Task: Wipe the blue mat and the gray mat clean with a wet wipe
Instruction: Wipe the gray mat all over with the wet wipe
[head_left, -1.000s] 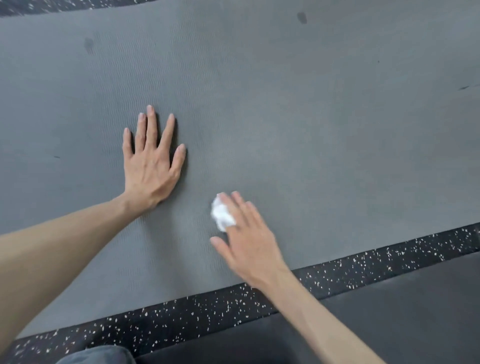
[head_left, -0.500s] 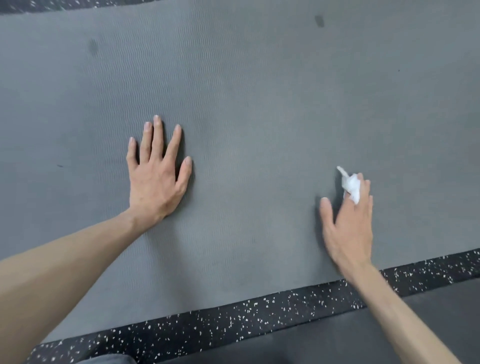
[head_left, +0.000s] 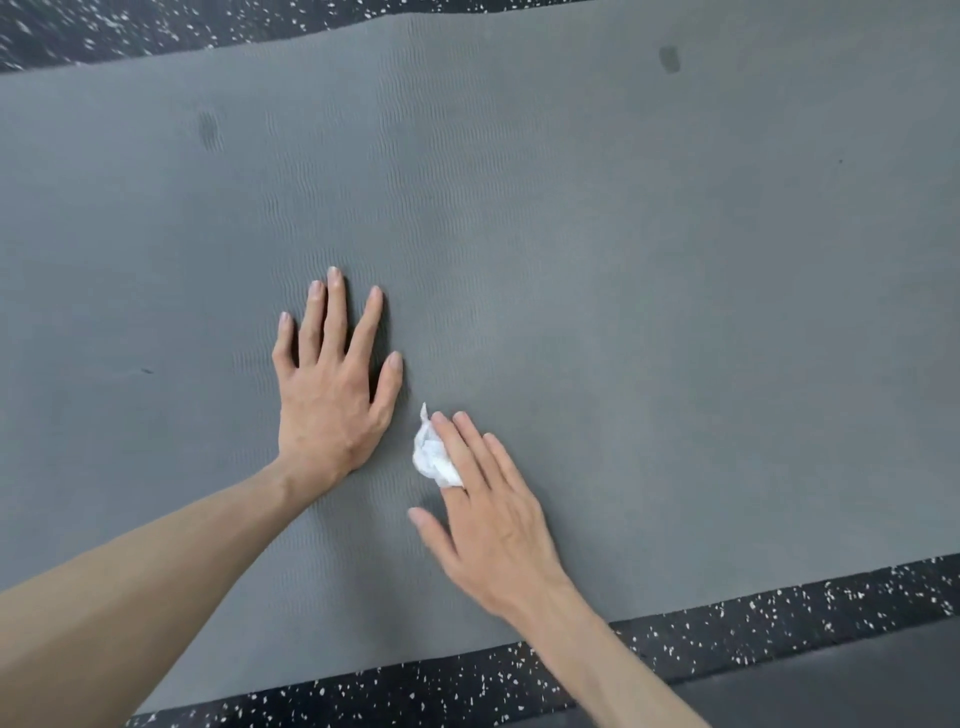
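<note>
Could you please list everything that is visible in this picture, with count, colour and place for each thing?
gray mat: one, gray, ribbed, lying across most of the view.
dark marks: two plain ones, darker gray, on the mat's far part, one left and one right.
wet wipe: one, white, crumpled, on the mat under the right hand's fingers.
floor: one, black with white speckles, showing beyond the mat's far edge and along its near edge.
second mat: one, dark gray, bottom right corner, past the floor strip.
left hand: one, flat on the mat, fingers spread, left of the wipe.
right hand: one, straight fingers pressing the wipe onto the mat.
</note>
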